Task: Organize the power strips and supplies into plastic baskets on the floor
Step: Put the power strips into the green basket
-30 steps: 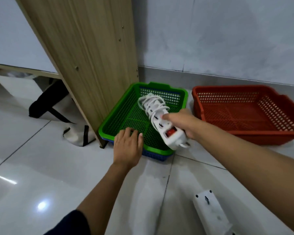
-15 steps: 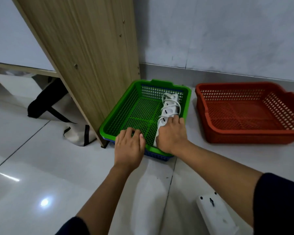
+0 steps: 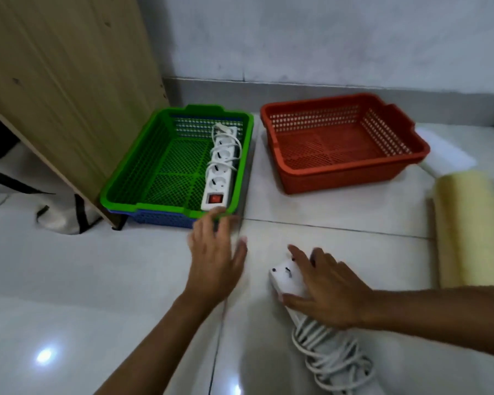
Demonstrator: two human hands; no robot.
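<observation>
At nine to ten o'clock a wooden panel (image 3: 69, 89) leans up and away, its lower edge just beside the left wall of the green basket (image 3: 126, 178), which is nested in a blue basket (image 3: 160, 220). One power strip (image 3: 221, 169) already lies along the green basket's right wall, its long axis running twelve to six, red switch at the near end. Below it, near centre, the left hand (image 3: 216, 260) hovers blurred with its fingers spread and nothing in them, its fingertips near the basket's front rim. At about five o'clock the right hand (image 3: 325, 292) lies flat on top of a second power strip (image 3: 287, 280) on the floor tiles (image 3: 83, 280), fingers splayed over it rather than closed round it; whether it truly grips yet I cannot tell. That strip's long axis runs from eleven to five, its bundled cord (image 3: 331, 357) trailing towards five. The right hand is clearly the nearer one. The red basket (image 3: 294, 181) stands empty at one o'clock, with bare tile between it and the strip, so a lift forward looks unobstructed. At three o'clock a pale yellow roll (image 3: 465, 223) lies apart.
</observation>
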